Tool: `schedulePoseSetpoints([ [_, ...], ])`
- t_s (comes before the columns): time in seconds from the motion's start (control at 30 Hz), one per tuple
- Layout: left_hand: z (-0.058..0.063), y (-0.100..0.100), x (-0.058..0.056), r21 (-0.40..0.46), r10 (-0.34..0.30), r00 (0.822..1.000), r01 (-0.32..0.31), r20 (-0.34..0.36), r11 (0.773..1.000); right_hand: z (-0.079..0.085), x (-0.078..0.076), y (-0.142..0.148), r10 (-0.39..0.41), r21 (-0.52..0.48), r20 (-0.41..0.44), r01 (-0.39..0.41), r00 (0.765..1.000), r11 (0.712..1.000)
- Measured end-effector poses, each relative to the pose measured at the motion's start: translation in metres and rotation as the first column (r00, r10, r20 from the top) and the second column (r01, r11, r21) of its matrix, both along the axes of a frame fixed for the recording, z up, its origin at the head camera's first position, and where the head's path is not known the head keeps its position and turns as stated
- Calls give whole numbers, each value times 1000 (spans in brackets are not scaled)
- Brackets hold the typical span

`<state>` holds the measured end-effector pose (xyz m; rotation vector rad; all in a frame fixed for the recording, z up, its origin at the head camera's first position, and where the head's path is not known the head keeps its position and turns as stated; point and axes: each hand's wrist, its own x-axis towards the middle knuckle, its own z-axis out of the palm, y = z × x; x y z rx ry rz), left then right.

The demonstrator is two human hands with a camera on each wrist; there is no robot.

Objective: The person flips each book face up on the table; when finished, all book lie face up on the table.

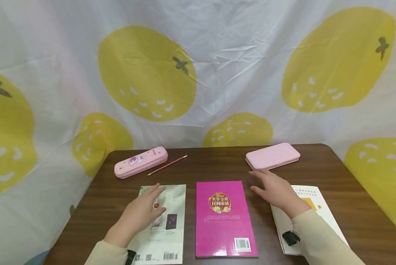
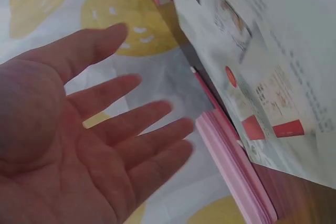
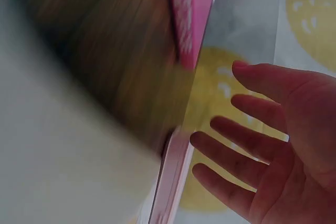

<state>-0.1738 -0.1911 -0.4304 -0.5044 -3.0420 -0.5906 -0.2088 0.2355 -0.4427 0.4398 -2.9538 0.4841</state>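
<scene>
My left hand [image 1: 139, 213], fingers spread and holding nothing, hovers over a pale green book [image 1: 174, 246] on the left; in the left wrist view its palm [image 2: 68, 145] faces the camera beside that book. On the right, my right hand [image 1: 277, 191] reaches over the upper left corner of a white book [image 1: 327, 221], partly hiding it. Its fingers are relaxed, with nothing between them, as the right wrist view also shows. Between the hands lies a magenta book [image 1: 222, 232] with a yellow title emblem and a barcode.
A pink pencil case with a rabbit print [image 1: 141, 162] lies at the back left, with a red pencil [image 1: 167, 165] beside it. A plain pink case [image 1: 272, 156] sits at the back right of the brown table [image 1: 214, 163]. A lemon-patterned curtain [image 1: 231, 81] hangs behind.
</scene>
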Motion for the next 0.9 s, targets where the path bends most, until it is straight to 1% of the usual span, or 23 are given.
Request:
schedulePoseSetpoints([
  [0.1, 0, -2, 13, 7, -13, 1000, 13, 12, 1000, -2, -5, -20, 51, -36, -6, -51, 999, 998],
  [0.23, -3, -7, 26, 7, -32, 999, 32, -4, 999, -2, -10, -45, 120, -57, -7, -120, 993, 991],
  [0.37, -3, -14, 34, -17, -14, 1000, 14, -5, 1000, 1, -15, -70, 167, -70, 26, -165, 986, 984],
  [0.47, -3, -20, 37, -47, 13, 1000, -13, 11, 999, 2, -18, -85, 194, -75, 61, -189, 979, 979],
  [0.57, -3, -28, 40, -76, 58, 997, -53, 58, 996, 2, -22, -100, 235, -86, 84, -227, 968, 970],
  [0.67, -3, -35, 45, -98, 103, 986, -91, 131, 991, -2, -25, -113, 285, -109, 97, -275, 954, 955],
  [0.73, -4, -39, 48, -112, 118, 979, -100, 169, 989, -4, -28, -121, 314, -124, 107, -301, 943, 945],
  [0.83, -6, -43, 52, -126, 116, 975, -93, 189, 988, -5, -30, -132, 341, -136, 124, -324, 932, 936],
  [0.9, -9, -44, 53, -146, 110, 977, -84, 182, 986, -5, -31, -138, 349, -149, 144, -329, 926, 933],
])
